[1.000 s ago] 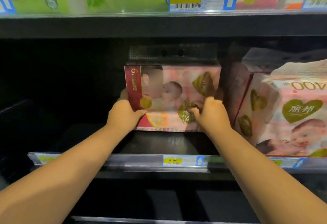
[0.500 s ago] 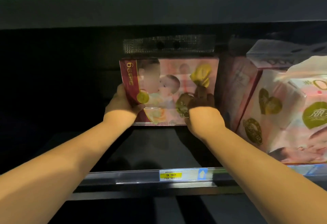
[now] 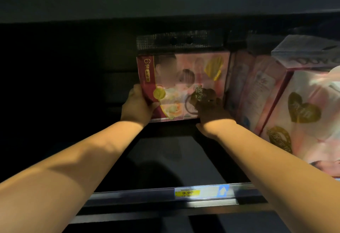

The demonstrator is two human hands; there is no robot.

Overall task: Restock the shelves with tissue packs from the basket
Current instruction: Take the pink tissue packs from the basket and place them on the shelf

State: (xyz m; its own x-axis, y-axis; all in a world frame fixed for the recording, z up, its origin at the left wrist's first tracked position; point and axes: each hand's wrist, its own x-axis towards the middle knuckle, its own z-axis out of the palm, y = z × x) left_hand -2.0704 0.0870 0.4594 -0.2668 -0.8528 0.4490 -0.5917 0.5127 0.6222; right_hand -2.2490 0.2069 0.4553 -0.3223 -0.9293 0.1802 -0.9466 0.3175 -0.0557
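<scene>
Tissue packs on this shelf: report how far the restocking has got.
Done: several pink packs stand at the right of the shelf. In hand: the left hand and right hand grip one tissue pack upright beside them. Left: the dark shelf space to its left is unfilled; the basket is out of view.

The price tag [image 3: 187,192] on the shelf rail [image 3: 128,195] reads 9.90 on a yellow patch. The small print around it is too fine to read. A white up-arrow [image 3: 223,190] on blue sits at its right end. The middle pack [image 3: 184,78] shows a large 6 on its dark red stripe [image 3: 147,74], followed by characters I can't make out. Lettering on the right packs [image 3: 303,107] is blurred.
</scene>
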